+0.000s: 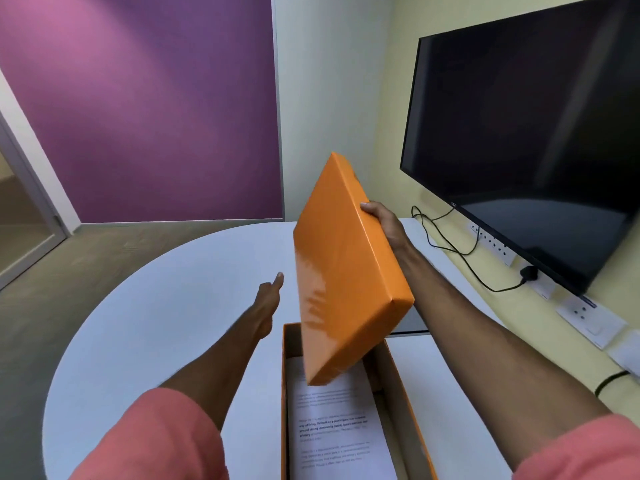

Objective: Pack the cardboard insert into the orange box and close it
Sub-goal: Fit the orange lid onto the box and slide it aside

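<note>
The lid (341,271) is gripped tilted at its far edge by the right hand (382,221) above the open box (412,420), where a printed sheet (334,431) lies, while the left hand (268,299) is held loosely open beside it.

Orange lid (343,271) glossy smooth card; box (398,379) interior matt brown cardboard; table (166,323) smooth matt.

Right hand (382,221) tilts orange lid (343,271) above open box (398,382).
</note>
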Demonstrator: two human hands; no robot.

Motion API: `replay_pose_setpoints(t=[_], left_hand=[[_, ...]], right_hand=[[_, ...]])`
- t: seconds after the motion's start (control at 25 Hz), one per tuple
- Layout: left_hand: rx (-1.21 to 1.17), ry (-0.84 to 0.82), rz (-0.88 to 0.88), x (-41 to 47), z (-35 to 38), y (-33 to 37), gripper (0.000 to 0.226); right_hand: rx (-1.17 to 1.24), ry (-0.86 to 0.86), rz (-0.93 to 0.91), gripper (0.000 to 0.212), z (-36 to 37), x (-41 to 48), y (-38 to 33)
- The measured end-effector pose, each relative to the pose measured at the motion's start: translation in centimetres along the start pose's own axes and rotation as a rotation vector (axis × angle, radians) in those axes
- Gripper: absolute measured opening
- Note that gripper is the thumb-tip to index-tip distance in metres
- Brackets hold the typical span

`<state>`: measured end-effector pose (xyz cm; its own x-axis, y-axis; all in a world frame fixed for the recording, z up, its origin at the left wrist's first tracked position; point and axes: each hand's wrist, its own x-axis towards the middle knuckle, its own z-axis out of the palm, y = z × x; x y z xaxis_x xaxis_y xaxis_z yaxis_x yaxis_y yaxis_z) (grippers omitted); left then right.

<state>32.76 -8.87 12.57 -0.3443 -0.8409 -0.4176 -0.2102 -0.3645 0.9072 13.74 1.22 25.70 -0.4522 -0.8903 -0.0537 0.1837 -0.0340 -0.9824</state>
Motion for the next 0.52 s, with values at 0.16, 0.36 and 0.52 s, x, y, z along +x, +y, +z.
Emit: replay_pose_setpoints(t=[0.16, 0.36, 0.52], left_hand=[[-0.083, -0.124, -0.05, 0.0, -1.1, -0.8, 0.064], [-0.038, -0.074, -0.002, -0.2, -1.8, -1.2, 0.053], [-0.042, 0.035, 0.022, -0.1, -3.3, -2.2, 0.045]], right_hand=[[0.123, -0.01, 0.052, 0.029, -1.4, 0.4, 1.9], [0.234, -0.057, 0.087, 0.025, -3.2, 0.2, 5.2], [0.208, -0.079, 0.101, 0.024, -4.7, -0.3, 7.8]])
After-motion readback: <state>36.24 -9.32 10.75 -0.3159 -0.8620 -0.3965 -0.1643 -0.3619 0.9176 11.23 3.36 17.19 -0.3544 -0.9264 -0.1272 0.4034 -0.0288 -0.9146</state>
